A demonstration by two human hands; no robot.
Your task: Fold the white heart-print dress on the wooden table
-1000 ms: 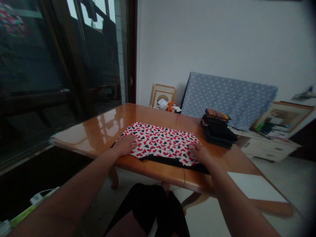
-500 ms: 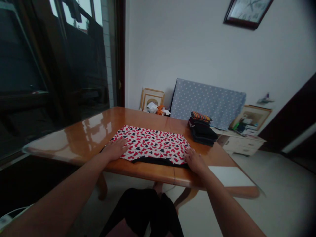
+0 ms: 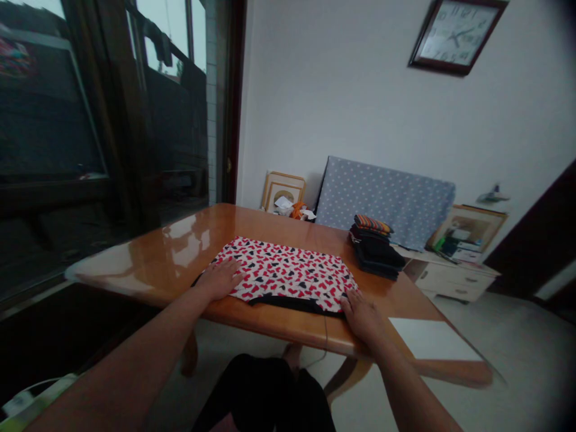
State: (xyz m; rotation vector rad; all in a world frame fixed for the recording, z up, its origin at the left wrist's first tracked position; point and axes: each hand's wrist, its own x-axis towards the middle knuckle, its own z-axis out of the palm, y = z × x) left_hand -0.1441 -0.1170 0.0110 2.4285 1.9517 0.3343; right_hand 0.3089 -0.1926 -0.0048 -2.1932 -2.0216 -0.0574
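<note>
A white garment with red and black hearts (image 3: 288, 273) lies spread flat along the near edge of the wooden table (image 3: 216, 219). Black fabric shows along its near side. My left hand (image 3: 221, 279) rests flat on its left end, fingers stretched out. On the right end lies my right hand (image 3: 361, 313), palm down with its fingers extended over the cloth edge. Neither hand grips the fabric.
A stack of folded dark clothes (image 3: 375, 249) with a striped piece on top stands at the table's right. A white sheet (image 3: 434, 339) lies at the near right corner. Behind are a dotted grey cloth (image 3: 387, 198) and a low white cabinet (image 3: 452, 279).
The whole view has shifted, so the table and garment appear slightly lower and farther right. Both hands stay flat on the garment's two ends.
</note>
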